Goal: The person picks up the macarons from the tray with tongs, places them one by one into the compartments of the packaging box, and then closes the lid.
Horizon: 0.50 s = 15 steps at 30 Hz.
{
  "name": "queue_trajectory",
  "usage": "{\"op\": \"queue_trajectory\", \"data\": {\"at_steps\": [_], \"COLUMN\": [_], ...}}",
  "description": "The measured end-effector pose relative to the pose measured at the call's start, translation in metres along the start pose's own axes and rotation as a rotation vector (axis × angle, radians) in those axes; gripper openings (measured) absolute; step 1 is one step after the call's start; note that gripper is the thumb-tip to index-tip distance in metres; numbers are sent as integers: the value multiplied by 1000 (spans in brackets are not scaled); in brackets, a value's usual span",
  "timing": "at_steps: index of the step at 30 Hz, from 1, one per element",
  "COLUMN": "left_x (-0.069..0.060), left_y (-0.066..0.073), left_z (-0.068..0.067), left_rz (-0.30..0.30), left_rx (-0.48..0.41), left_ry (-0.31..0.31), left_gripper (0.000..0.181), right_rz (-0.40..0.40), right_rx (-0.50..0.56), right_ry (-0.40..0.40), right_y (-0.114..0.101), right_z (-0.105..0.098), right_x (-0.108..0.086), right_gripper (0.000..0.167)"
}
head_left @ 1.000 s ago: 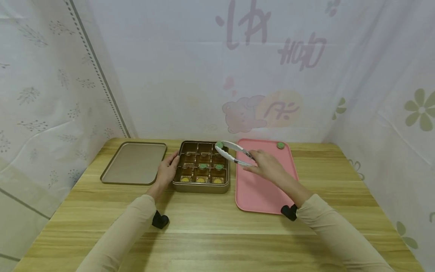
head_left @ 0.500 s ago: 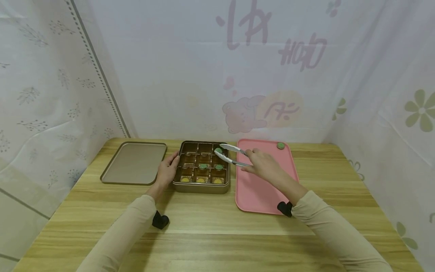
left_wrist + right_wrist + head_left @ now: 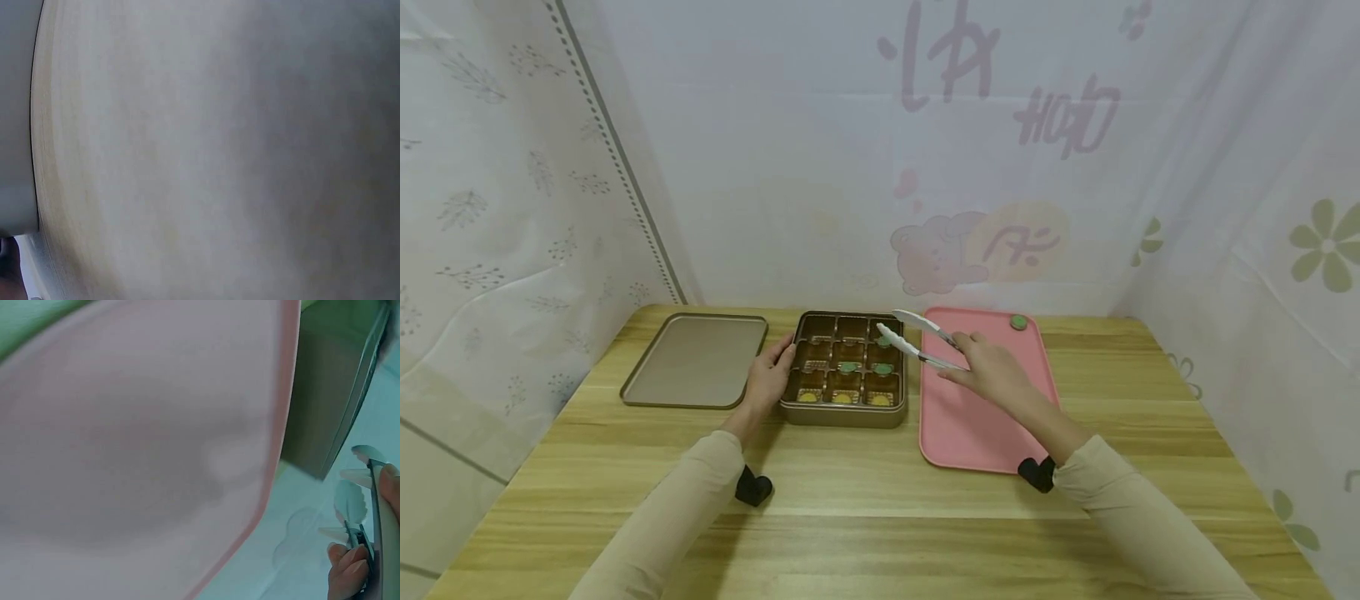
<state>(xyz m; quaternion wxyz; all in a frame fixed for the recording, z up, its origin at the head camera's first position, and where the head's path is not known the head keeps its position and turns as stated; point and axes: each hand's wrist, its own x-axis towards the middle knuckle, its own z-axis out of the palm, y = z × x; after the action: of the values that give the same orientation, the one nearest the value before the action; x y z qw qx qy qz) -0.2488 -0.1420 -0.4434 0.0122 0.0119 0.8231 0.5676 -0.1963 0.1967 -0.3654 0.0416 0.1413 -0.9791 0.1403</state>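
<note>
My right hand (image 3: 996, 371) grips silver tongs with pale, scalloped tips (image 3: 895, 335). The tongs' arms stand apart with nothing between them, over the right rear of a bronze divided box (image 3: 844, 415). Below them, partly covered by one tip, a round green piece (image 3: 884, 342) lies in the back right compartment. Two more green pieces (image 3: 848, 367) sit in the middle row, and yellow pieces (image 3: 843, 399) fill the front row. With its fingers lying along the box's left side, my left hand (image 3: 767, 379) touches the wall. In the right wrist view the tongs (image 3: 353, 503) appear at the lower right.
Right of the box lies a pink tray (image 3: 973, 417), with one green piece (image 3: 1018, 322) near its far right corner. A flat bronze lid (image 3: 696, 362) is on the wooden table (image 3: 850, 533) at the left. A printed curtain (image 3: 775, 167) hangs behind.
The tongs lowered a green piece into the back right compartment and let it go. Their arms have spread and drawn up and slightly right. My left hand stayed at the box.
</note>
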Motion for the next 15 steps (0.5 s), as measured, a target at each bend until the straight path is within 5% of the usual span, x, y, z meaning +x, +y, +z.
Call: {"op": "queue_trajectory", "data": {"at_steps": [7, 15], "left_x": [0, -1], "left_y": [0, -1], "left_z": [0, 0], "left_rz": [-4, -13], "left_rx": [-11, -17], "left_ry": [-11, -10], "left_gripper": [49, 49], "right_rz": [83, 176], "right_rx": [134, 93], "right_ry": [68, 70], "right_y": [50, 107], "right_z": [0, -7], "right_x": [-23, -47], "right_gripper": [48, 51]}}
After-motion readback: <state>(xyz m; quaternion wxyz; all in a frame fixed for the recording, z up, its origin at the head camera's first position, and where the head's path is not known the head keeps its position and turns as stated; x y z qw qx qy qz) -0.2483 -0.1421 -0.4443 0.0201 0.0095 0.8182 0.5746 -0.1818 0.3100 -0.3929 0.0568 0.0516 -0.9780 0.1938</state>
